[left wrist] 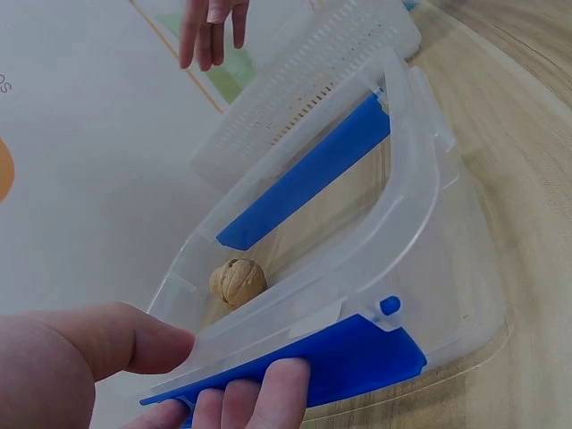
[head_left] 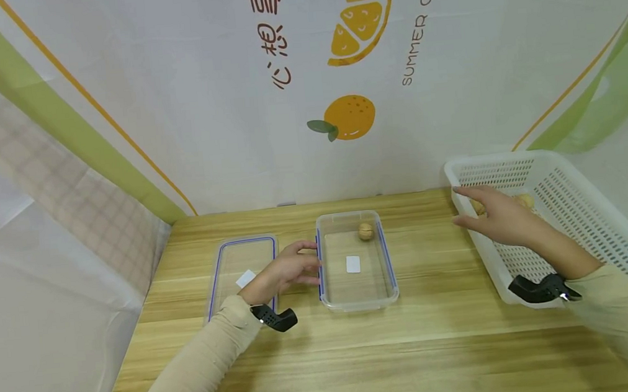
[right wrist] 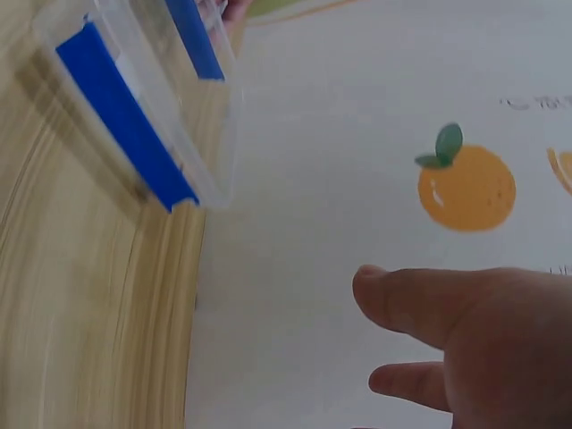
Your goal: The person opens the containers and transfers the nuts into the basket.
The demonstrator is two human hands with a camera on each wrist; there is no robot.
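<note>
A clear plastic food container [head_left: 357, 305] with blue side latches stands open on the table, a walnut [head_left: 366, 232] in its far right corner. My left hand [head_left: 292, 264] holds its left side. In the left wrist view the fingertips lie on the blue latch [left wrist: 357, 357] and the thumb sits at the rim. My right hand [head_left: 497, 216] is over the left side of a white perforated basket [head_left: 600, 196], thumb and fingers apart, holding nothing. Several walnuts [head_left: 524, 200] lie in that basket, partly hidden behind the hand.
A clear lid [head_left: 225, 272] with a blue seal lies left of the container, partly beneath the left forearm. Behind the wooden table [head_left: 362, 366] hangs a white cloth [head_left: 219, 136] printed with oranges. The basket stands at the table's right side.
</note>
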